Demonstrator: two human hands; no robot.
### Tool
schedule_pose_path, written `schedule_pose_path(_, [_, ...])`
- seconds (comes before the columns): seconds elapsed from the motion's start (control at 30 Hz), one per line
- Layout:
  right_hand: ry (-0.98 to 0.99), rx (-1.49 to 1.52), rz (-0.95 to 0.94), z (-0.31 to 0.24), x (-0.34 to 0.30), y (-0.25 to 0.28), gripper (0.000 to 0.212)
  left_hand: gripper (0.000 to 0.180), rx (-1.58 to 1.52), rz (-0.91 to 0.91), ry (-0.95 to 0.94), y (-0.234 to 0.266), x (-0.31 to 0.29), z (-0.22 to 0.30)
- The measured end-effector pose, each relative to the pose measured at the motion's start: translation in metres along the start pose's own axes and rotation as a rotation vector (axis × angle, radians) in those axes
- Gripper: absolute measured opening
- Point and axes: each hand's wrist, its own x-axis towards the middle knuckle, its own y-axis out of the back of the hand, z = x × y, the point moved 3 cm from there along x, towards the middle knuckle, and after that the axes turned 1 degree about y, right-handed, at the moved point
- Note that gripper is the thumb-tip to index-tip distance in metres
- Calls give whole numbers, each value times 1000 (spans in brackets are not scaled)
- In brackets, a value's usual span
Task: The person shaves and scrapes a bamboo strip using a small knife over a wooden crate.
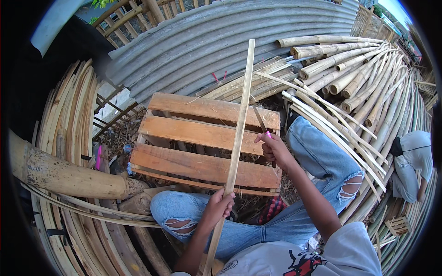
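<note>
Outdoor bamboo workyard: piled poles (327, 49), bundled strips (57, 110).

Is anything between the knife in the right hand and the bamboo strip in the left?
Nothing visible is. The knife in the right hand points up beside the bamboo strip that the left hand holds; the slatted wooden crate shows behind them, not between.

I make out the bamboo strip (243, 110) as matt, its split face fibrous. The knife blade (261, 121) looks like dull metal. The slatted crate (198, 133) is bare wood, fairly smooth, grain showing. From here I read the corrugated sheet (207, 46) as ridged, matt metal. The thick bamboo pole (73, 172) looks smooth but blotched; the jeans (317, 147) are frayed denim, the T-shirt (262, 260) matt cloth.
</note>
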Motion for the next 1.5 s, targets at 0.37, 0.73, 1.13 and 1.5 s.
schedule_pose_path(0.37, [212,-864,51,51,-44,-1,50,11,-133,-68,104,-10,16,-18])
schedule_pose_path(0.73, [330,-1514,15,54,-28,-10,53,16,65,26,76,-14,0,-35])
schedule_pose_path(1.13, [350,-1618,-191,14,-26,-10,53,18,881,287,-360,-30,-10,-27])
schedule_pose_path(1.5, [476,-1778,-110,20,-6,8,49,20,867,270,-214,-39,-9,-17])
